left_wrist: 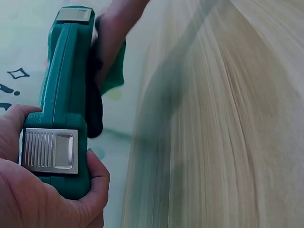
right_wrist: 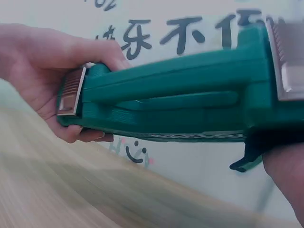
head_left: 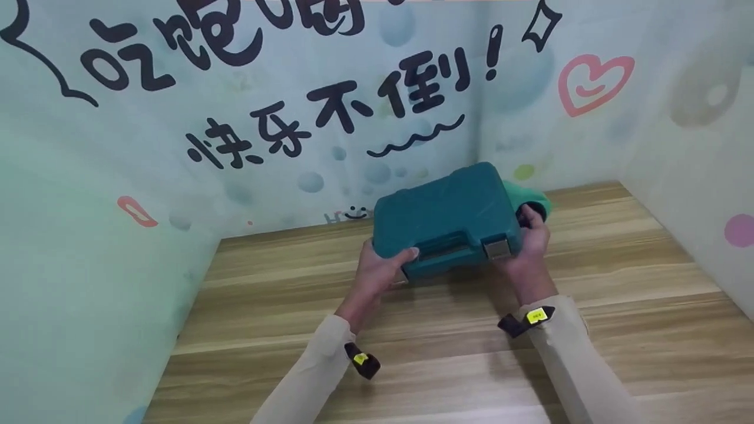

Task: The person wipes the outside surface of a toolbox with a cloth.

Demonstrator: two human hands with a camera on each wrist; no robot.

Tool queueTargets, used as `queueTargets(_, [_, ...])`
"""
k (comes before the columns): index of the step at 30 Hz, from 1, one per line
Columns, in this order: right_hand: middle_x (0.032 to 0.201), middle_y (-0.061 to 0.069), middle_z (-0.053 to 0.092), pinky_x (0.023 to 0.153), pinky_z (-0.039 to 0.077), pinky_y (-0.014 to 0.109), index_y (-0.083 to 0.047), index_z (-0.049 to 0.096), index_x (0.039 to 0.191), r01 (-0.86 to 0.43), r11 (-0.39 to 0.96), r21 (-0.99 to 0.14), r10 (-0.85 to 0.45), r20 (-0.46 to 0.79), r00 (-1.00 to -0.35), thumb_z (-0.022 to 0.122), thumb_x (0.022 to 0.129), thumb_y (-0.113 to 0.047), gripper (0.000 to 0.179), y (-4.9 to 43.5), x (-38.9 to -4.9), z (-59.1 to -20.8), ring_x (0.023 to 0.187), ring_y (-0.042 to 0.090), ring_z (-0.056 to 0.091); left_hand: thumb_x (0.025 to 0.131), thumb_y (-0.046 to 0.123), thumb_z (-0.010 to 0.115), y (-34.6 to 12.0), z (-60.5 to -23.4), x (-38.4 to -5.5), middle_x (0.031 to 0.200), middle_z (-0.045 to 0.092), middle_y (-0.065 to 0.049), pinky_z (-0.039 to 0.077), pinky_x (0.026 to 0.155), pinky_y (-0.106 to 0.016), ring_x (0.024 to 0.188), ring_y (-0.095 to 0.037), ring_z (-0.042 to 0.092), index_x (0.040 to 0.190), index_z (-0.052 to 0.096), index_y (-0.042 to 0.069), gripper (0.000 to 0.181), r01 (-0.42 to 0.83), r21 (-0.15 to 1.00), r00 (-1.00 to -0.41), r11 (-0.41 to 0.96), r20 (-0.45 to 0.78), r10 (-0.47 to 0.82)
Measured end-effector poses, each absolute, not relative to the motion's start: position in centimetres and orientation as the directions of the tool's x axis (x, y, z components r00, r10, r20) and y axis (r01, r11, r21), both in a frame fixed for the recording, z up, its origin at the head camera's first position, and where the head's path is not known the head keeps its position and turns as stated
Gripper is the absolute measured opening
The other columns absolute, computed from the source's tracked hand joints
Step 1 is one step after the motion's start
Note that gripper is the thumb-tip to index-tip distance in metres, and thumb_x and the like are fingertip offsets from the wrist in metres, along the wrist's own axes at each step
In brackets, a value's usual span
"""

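Observation:
A teal hard-shell tool case (head_left: 442, 212) with a carry handle and two metal latches is held tilted over the wooden table. My left hand (head_left: 380, 271) grips its left end, thumb on the upper face by the handle and fingers underneath, as the left wrist view shows around the latch (left_wrist: 51, 150). At the case's right end, my right hand (head_left: 530, 247) holds a green-and-black object (head_left: 526, 193), whose kind I cannot tell. This object lies against the case's underside; a dark part (left_wrist: 95, 114) shows there in the left wrist view. The case hides most of the right hand's fingers.
The wood-grain table (head_left: 265, 318) spreads beneath both arms. A printed backdrop (head_left: 294, 70) with black lettering and a pink heart stands behind it, and side walls (head_left: 88, 265) close in left and right. Black straps (head_left: 364, 360) circle both wrists.

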State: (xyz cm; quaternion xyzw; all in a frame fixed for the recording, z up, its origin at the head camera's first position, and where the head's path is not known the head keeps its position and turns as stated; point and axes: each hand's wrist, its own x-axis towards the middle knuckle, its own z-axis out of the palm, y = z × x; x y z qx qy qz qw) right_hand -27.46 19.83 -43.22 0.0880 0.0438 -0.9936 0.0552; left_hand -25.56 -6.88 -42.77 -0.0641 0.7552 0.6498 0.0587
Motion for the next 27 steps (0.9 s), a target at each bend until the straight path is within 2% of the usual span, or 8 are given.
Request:
queueTargets(1, [0.141,0.001,0.049,0.107,0.039,0.043,-0.023,0.032,0.148,0.121,-0.983,-0.137,-0.095,-0.183,-0.978,0.057,0.103,-0.036,0.053,20.0,-27.3,-43.1,0.126,0.022,0.048,0.082,0.043,0.086,-7.0,-42.7,-25.6,0.153,0.037,-0.013,0.042,0.105,-0.051,0.131,-0.031,0.043,0.158,0.022,0.011,0.104,-0.176,0.974,-0.984,0.145,-0.174,-0.025])
queueTargets(3, [0.147,-0.002,0.044,0.108,0.036,0.044,-0.028,0.025,0.152,0.126,-0.975,-0.183,-0.094,-0.174,-0.98,0.052,0.104,-0.04,0.057,20.0,-27.0,-43.1,0.131,0.021,0.044,0.082,0.042,0.086,-7.1,-42.7,-25.8,0.153,0.038,-0.013,0.042,0.105,-0.05,0.131,-0.031,0.044,0.158,0.022,0.009,0.105,-0.161,0.977,-0.987,0.139,-0.159,-0.028])
queueTargets(6, [0.155,-0.003,0.036,0.114,0.029,0.044,-0.027,0.023,0.154,0.115,-0.985,-0.131,-0.103,-0.091,-0.991,0.044,0.105,-0.04,0.054,18.9,-26.4,-43.2,0.139,0.021,0.036,0.082,0.041,0.086,-7.4,-42.7,-26.1,0.151,0.039,-0.013,0.042,0.105,-0.048,0.13,-0.03,0.044,0.157,0.024,0.009,0.103,-0.147,0.981,-0.989,0.126,-0.143,-0.044])
queueTargets(9, [0.157,-0.001,0.035,0.115,0.024,0.04,-0.024,0.026,0.153,0.115,-0.992,-0.061,-0.114,-0.016,-0.993,0.037,0.104,-0.037,0.052,17.2,-25.8,-43.2,0.141,0.02,0.033,0.083,0.042,0.085,-7.8,-42.7,-26.5,0.15,0.04,-0.014,0.042,0.105,-0.049,0.13,-0.031,0.045,0.156,0.025,0.008,0.1,-0.156,0.984,-0.987,0.089,-0.151,-0.061])
queueTargets(14, [0.159,-0.001,0.032,0.117,0.021,0.037,-0.022,0.021,0.157,0.101,-0.988,-0.119,-0.104,0.019,-0.994,0.028,0.106,-0.036,0.053,15.1,-24.5,-43.1,0.142,0.019,0.032,0.084,0.043,0.084,-8.3,-42.5,-26.7,0.151,0.038,-0.012,0.041,0.106,-0.052,0.131,-0.032,0.043,0.156,0.025,0.011,0.099,-0.187,0.981,-0.979,0.054,-0.182,-0.087])
queueTargets(21, [0.158,-0.001,0.03,0.117,0.019,0.037,-0.022,0.021,0.155,0.112,-0.963,-0.244,-0.112,-0.017,-0.994,0.03,0.107,-0.035,0.051,16.9,-24.4,-43.9,0.143,0.018,0.031,0.083,0.04,0.086,-8.3,-42.2,-26.4,0.154,0.036,-0.012,0.04,0.107,-0.049,0.132,-0.03,0.042,0.158,0.023,0.01,0.103,-0.136,0.982,-0.988,0.13,-0.125,-0.091])
queueTargets(27, [0.148,-0.003,0.033,0.112,0.027,0.031,-0.021,0.028,0.144,0.047,-0.927,-0.371,-0.02,-0.076,-0.997,0.042,0.105,-0.027,0.042,21.1,-26.1,-44.5,0.136,0.014,0.035,0.081,0.035,0.087,-8.4,-43.0,-26.1,0.157,0.034,-0.013,0.033,0.112,-0.048,0.137,-0.03,0.037,0.159,0.021,0.009,0.105,-0.133,0.969,-0.988,0.208,-0.113,-0.107])
